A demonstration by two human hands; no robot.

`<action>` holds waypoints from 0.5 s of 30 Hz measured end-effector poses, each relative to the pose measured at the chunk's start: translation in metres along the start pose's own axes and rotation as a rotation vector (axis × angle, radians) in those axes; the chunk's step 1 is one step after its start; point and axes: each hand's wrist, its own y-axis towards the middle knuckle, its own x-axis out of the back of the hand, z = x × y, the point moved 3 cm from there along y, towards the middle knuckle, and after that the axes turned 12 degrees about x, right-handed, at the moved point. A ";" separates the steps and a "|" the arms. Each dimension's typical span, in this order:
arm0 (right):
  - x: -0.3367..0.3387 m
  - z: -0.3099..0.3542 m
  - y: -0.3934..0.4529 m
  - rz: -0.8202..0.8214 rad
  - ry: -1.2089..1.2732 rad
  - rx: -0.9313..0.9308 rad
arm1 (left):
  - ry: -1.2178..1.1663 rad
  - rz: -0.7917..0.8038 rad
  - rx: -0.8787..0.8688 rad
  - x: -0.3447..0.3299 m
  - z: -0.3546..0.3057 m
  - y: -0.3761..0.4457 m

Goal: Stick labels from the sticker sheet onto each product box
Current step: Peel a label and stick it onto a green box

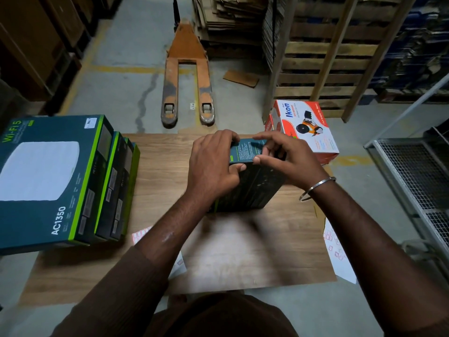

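Your left hand (213, 166) grips the upright product box (252, 183) at its upper left edge, fingers curled over the top and thumb pressed on the near face; your right hand (286, 156) works at the top panel of the same box, thumb and curled fingers pinched together on it, index finger extended above; whether a label lies under those fingers cannot be told. The box stands on end near the middle of the counter (170, 166), dark teal with green trim; a metal bangle (315, 188) circles your right wrist.

At the left edge of the counter, a row of matching boxes (60, 178) stands side by side, the nearest marked "AC1350"; a small white label (90, 122) shows on its upper corner. One sticker sheet (141, 233) with red-bordered labels lies on the counter just beside that row, partly hidden under your left forearm; a second sheet (337, 251) hangs over the counter's right edge.

Behind your right hand, a red and white carton (308, 127) marked "Ikon" rests at the far right corner of the counter; beyond the counter, an orange pallet jack (187, 76) lies on the concrete floor (121, 93); wooden pallets (328, 69) lean upright at the right; a wire-mesh cage (418, 181) stands at the far right.
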 end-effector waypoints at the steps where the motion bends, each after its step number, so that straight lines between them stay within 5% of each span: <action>1: 0.001 0.000 0.001 0.020 0.001 -0.017 | 0.001 0.000 0.002 0.000 0.000 -0.001; 10: -0.005 -0.007 0.013 0.084 -0.188 -0.040 | -0.005 -0.004 0.009 0.001 0.000 -0.003; 15: 0.000 -0.009 0.012 0.088 -0.085 -0.065 | -0.016 -0.001 0.005 0.002 -0.002 -0.003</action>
